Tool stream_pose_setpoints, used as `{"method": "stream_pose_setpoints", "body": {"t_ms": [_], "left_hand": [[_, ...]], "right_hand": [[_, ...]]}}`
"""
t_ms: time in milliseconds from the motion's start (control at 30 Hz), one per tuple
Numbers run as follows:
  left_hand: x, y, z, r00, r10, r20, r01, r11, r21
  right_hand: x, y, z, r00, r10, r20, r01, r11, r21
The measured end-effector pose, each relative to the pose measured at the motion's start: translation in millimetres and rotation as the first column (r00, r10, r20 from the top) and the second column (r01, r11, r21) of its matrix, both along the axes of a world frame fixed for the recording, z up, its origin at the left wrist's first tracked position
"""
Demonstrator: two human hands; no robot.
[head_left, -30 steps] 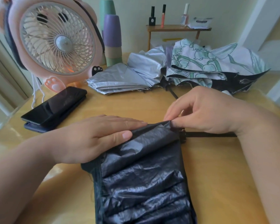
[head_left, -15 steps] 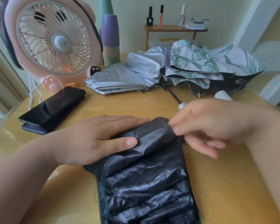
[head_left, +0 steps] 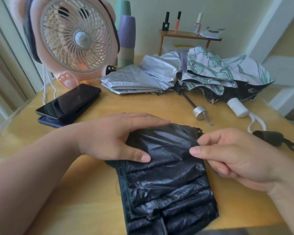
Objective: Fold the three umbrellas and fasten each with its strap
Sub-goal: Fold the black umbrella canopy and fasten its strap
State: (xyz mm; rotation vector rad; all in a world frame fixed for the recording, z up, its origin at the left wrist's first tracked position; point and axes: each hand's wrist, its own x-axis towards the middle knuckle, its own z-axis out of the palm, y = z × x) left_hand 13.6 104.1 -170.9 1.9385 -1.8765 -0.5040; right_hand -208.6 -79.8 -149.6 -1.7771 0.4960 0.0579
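Note:
A black umbrella lies collapsed on the wooden table, with its crinkled canopy running toward me. My left hand presses flat on the canopy's upper left, fingers straight. At the canopy's upper right edge, my right hand pinches the fabric between its fingertips. The black handle pokes out past my right hand. Behind lie a silver umbrella with its metal handle cap and a floral umbrella with a white handle, both loose and unstrapped.
A pink fan stands at the back left, with a dark phone lying on a case in front of it. Stacked cups and a small shelf with nail polish bottles are at the back.
My right hand has left the umbrella's shaft and come down to the canopy's right edge. The black handle now shows. My left hand stays pressed on the fabric.

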Motion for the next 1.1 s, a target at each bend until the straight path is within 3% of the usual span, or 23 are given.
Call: {"method": "stream_pose_setpoints", "body": {"t_ms": [133, 233, 300, 367, 500, 567, 700, 800, 967, 1033, 1100], "left_hand": [[5.5, 8.6, 10.1, 0.964, 0.018, -0.266, -0.006, 0.999, 0.048], [5.0, 6.5, 11.3, 0.971, 0.026, -0.237, -0.013, 0.998, 0.055], [5.1, 4.8, 9.4, 0.980, 0.019, -0.199, -0.011, 0.999, 0.043], [5.8, 5.2, 9.5, 0.983, 0.011, -0.183, -0.005, 0.999, 0.036], [8.6, 8.0, 9.6, 0.980, 0.014, -0.198, -0.012, 1.000, 0.011], [13.2, 10.0, 8.1, 0.985, 0.007, -0.172, -0.003, 1.000, 0.022], [16.4, 18.5, 4.7, 0.990, -0.028, -0.141, 0.031, 0.999, 0.018], [26.5, 18.0, 5.0, 0.986, -0.053, -0.159, 0.049, 0.998, -0.025], [53.5, 14.9, 0.5, 0.995, -0.085, 0.051, 0.076, 0.984, 0.161], [42.9, 24.7, 4.3, 0.994, -0.109, 0.004, 0.109, 0.991, 0.080], [28.4, 31.0, 6.1, 0.988, -0.038, -0.151, 0.035, 0.999, -0.026]], "right_hand": [[6.6, -4.6, 10.0, 0.998, -0.066, -0.021, 0.059, 0.967, -0.248], [17.7, -17.2, 11.8, 0.986, -0.078, 0.149, 0.155, 0.769, -0.620], [30.7, -22.5, 15.5, 0.948, 0.017, 0.319, 0.223, 0.679, -0.699], [46.5, -26.1, 18.1, 0.940, 0.169, 0.295, 0.114, 0.661, -0.742], [70.0, -37.0, 18.7, 0.912, 0.403, -0.082, -0.341, 0.631, -0.697], [73.2, -44.2, 13.5, 0.866, 0.466, -0.181, -0.466, 0.621, -0.630], [69.4, -58.8, -2.8, 0.879, 0.475, -0.041, -0.432, 0.757, -0.491], [67.4, -66.3, -12.8, 0.871, 0.492, 0.018, -0.427, 0.773, -0.470], [68.4, -73.2, -18.8, 0.850, 0.521, 0.081, -0.454, 0.801, -0.390], [67.7, -75.5, -20.0, 0.838, 0.536, 0.101, -0.459, 0.792, -0.403], [66.2, -76.6, -20.6, 0.827, 0.552, 0.111, -0.468, 0.783, -0.410]]}}
